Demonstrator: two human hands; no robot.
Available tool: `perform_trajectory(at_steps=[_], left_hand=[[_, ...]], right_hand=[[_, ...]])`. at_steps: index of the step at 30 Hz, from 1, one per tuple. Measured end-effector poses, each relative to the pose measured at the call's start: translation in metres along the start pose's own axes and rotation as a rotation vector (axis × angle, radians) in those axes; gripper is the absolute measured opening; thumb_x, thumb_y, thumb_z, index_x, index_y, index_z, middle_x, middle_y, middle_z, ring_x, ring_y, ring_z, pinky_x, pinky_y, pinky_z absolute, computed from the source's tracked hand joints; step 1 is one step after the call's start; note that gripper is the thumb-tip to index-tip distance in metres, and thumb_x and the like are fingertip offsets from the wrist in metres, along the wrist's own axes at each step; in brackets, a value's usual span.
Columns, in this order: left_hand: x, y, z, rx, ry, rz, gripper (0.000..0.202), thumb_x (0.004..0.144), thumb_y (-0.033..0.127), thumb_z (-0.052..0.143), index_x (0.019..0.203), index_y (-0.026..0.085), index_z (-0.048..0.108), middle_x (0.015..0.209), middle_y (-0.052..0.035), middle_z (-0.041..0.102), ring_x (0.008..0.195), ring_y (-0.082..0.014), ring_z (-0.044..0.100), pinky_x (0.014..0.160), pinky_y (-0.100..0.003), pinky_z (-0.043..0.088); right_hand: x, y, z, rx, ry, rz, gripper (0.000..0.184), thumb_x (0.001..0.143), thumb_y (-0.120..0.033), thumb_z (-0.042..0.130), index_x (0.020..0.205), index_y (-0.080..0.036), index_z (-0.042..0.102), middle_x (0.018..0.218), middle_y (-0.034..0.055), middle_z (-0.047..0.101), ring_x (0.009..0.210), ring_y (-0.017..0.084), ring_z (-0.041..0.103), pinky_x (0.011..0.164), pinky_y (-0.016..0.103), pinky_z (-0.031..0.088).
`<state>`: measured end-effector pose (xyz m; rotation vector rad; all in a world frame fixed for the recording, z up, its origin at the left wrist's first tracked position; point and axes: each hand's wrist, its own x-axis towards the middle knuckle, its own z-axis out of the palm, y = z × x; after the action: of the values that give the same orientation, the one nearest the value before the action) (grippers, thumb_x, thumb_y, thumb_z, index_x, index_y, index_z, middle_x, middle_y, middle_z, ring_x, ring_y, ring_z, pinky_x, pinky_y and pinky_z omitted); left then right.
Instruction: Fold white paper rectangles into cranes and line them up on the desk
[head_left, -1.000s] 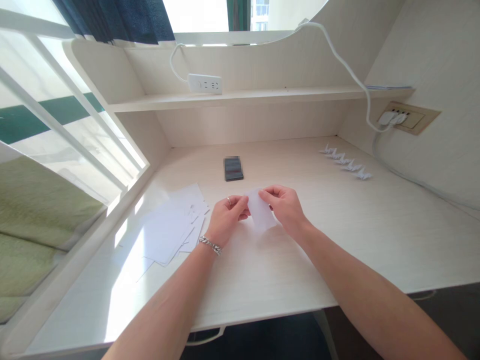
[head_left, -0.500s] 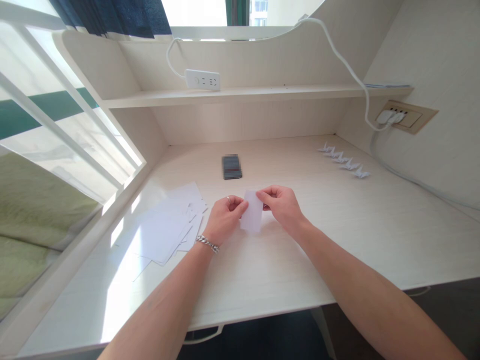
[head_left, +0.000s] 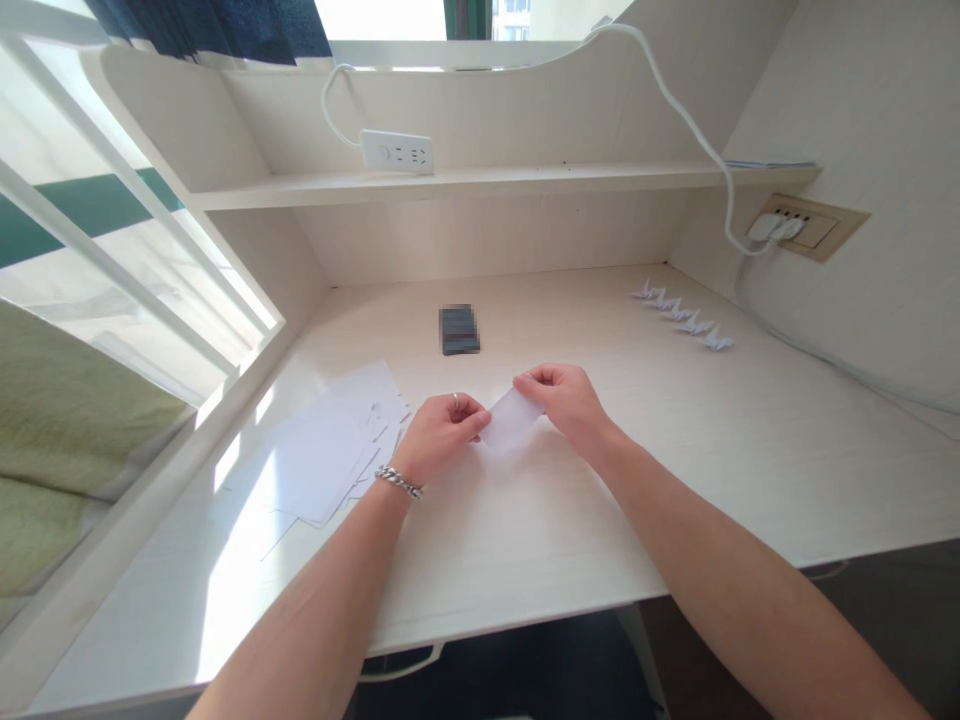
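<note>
Near the middle of the tabletop (head_left: 525, 540), just above its surface, the left hand (head_left: 439, 435) and the right hand (head_left: 566, 400) each pinch an end of a small white paper (head_left: 511, 420) between thumb and fingertips. A second ago the paper hung nearly upright between the hands and looked longer; now it slants low, from the right hand down to the left, and shows a shorter face. Both hands have stayed close together. Loose white sheets (head_left: 330, 455) lie fanned toward the left edge, just beside the left hand, partly in sunlight. A dark flat object (head_left: 458, 330) sits toward the back edge, and a row of small folded paper figures (head_left: 682, 315) runs toward the back right corner. A power strip (head_left: 396, 152) rests on the shelf (head_left: 525, 182) above, and plugs fill a wall socket (head_left: 799, 228) on the right.
</note>
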<state>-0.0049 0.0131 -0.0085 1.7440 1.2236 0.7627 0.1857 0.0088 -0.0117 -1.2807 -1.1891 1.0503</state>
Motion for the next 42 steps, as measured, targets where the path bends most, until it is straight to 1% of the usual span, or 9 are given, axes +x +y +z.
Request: perform_trajectory(at_steps=[7, 11, 14, 19, 22, 26, 31, 34, 42], left_hand=[[0.003, -0.007, -0.01, -0.233, 0.099, -0.039, 0.021, 0.071, 0.035, 0.068, 0.071, 0.015, 0.063, 0.069, -0.0045, 0.066, 0.066, -0.0145, 0.06, 0.067, -0.029, 0.048], [0.003, -0.003, -0.004, -0.353, 0.188, -0.099, 0.028, 0.074, 0.043, 0.068, 0.076, 0.015, 0.065, 0.076, -0.006, 0.069, 0.07, -0.0151, 0.062, 0.071, -0.029, 0.049], [0.003, -0.001, 0.005, -0.312, 0.146, -0.068, 0.037, 0.075, 0.05, 0.066, 0.083, 0.014, 0.069, 0.076, -0.0061, 0.069, 0.07, -0.0151, 0.061, 0.069, -0.028, 0.049], [0.004, -0.002, 0.005, -0.192, 0.314, -0.082, 0.036, 0.074, 0.049, 0.067, 0.081, 0.014, 0.069, 0.074, -0.0042, 0.069, 0.067, -0.0144, 0.059, 0.062, -0.025, 0.045], [0.004, -0.002, -0.001, -0.061, 0.398, -0.064, 0.034, 0.077, 0.048, 0.063, 0.081, 0.015, 0.068, 0.073, -0.0036, 0.069, 0.065, -0.0149, 0.059, 0.06, -0.025, 0.043], [0.001, 0.0, 0.002, 0.083, 0.333, 0.008, 0.032, 0.079, 0.047, 0.06, 0.079, 0.017, 0.068, 0.071, -0.0033, 0.069, 0.066, -0.0164, 0.06, 0.06, -0.026, 0.042], [-0.004, 0.006, 0.013, 0.154, 0.201, 0.047, 0.029, 0.08, 0.046, 0.058, 0.077, 0.019, 0.068, 0.071, -0.0029, 0.069, 0.065, -0.017, 0.06, 0.06, -0.027, 0.041], [-0.002, 0.003, 0.009, 0.141, 0.216, 0.023, 0.028, 0.079, 0.045, 0.058, 0.076, 0.019, 0.067, 0.07, -0.0024, 0.069, 0.064, -0.0166, 0.059, 0.057, -0.027, 0.04], [0.004, -0.007, -0.018, 0.07, 0.415, -0.077, 0.029, 0.075, 0.046, 0.063, 0.076, 0.018, 0.069, 0.071, -0.0032, 0.07, 0.064, -0.0162, 0.06, 0.057, -0.026, 0.04]], right_hand=[[0.007, -0.003, -0.009, 0.187, 0.13, 0.069, 0.031, 0.061, -0.043, 0.076, 0.068, -0.015, 0.066, 0.063, 0.0012, 0.059, 0.061, 0.014, 0.052, 0.058, 0.029, 0.043], [0.005, -0.004, -0.006, 0.219, 0.155, 0.072, 0.032, 0.061, -0.043, 0.077, 0.069, -0.015, 0.067, 0.064, 0.0011, 0.06, 0.061, 0.013, 0.052, 0.059, 0.028, 0.044], [0.002, -0.003, 0.0, 0.241, 0.093, 0.047, 0.033, 0.063, -0.045, 0.077, 0.07, -0.015, 0.066, 0.064, 0.0008, 0.059, 0.061, 0.013, 0.052, 0.059, 0.029, 0.044], [-0.001, -0.003, 0.0, 0.169, -0.067, 0.055, 0.027, 0.066, -0.041, 0.075, 0.073, -0.016, 0.066, 0.071, 0.0021, 0.063, 0.066, 0.014, 0.056, 0.063, 0.029, 0.046], [-0.002, -0.003, -0.004, -0.026, -0.201, 0.026, 0.019, 0.07, -0.035, 0.07, 0.074, -0.017, 0.067, 0.074, 0.0033, 0.066, 0.069, 0.015, 0.059, 0.066, 0.029, 0.046], [-0.008, -0.005, -0.001, -0.31, -0.275, -0.077, 0.016, 0.076, -0.032, 0.06, 0.078, -0.018, 0.069, 0.076, 0.0035, 0.068, 0.069, 0.016, 0.06, 0.061, 0.027, 0.043], [-0.014, -0.009, 0.006, -0.441, -0.31, -0.142, 0.018, 0.077, -0.03, 0.055, 0.074, -0.019, 0.069, 0.073, 0.0026, 0.067, 0.068, 0.016, 0.058, 0.057, 0.026, 0.04], [-0.011, -0.009, 0.003, -0.435, -0.312, -0.095, 0.015, 0.074, -0.028, 0.055, 0.071, -0.019, 0.068, 0.069, 0.0009, 0.065, 0.064, 0.014, 0.055, 0.054, 0.025, 0.037], [-0.002, -0.013, -0.02, -0.273, -0.328, 0.058, 0.01, 0.068, -0.021, 0.057, 0.063, -0.016, 0.064, 0.064, 0.004, 0.064, 0.062, 0.015, 0.057, 0.058, 0.026, 0.042]])
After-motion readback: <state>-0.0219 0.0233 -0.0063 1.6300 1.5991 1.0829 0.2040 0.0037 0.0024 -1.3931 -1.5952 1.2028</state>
